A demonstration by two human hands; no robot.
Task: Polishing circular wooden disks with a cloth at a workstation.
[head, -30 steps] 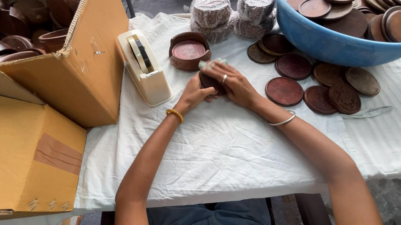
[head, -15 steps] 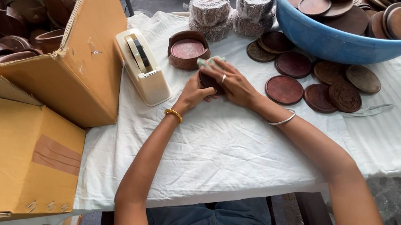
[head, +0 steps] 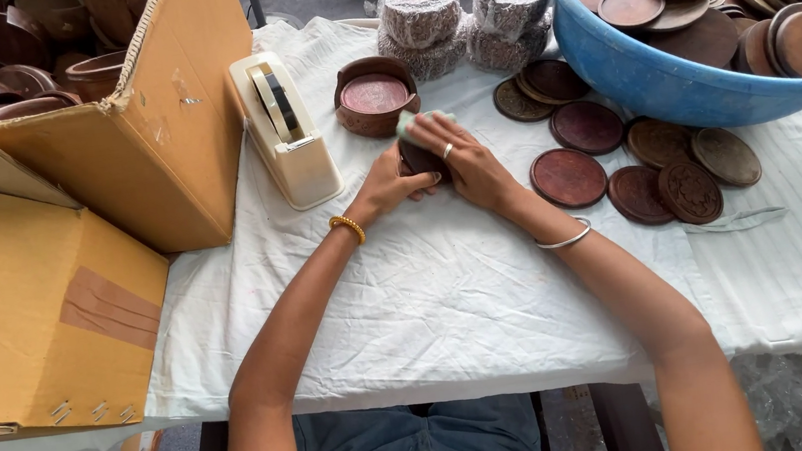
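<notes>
Both my hands meet over the white cloth near the table's middle. My left hand (head: 385,187), with a gold bangle at the wrist, grips a dark round wooden piece (head: 417,160) from the left. My right hand (head: 467,159), with a ring and a silver bangle, covers the same piece from above and the right, and a bit of pale green cloth (head: 407,123) shows at its fingertips. Most of the wooden piece is hidden between my hands. Just beyond them stands a round wooden bowl (head: 373,97) with a reddish disc in it.
A cream tape dispenser (head: 283,128) stands to the left. An open cardboard box (head: 151,153) of dark wooden bowls fills the far left. Loose wooden discs (head: 616,166) lie to the right, beneath a blue basin (head: 651,81) of more discs. Two wrapped stacks (head: 462,12) sit behind.
My hands stay on the wooden piece in the same spot, with only small shifts of the fingers. Nothing else on the table has moved.
</notes>
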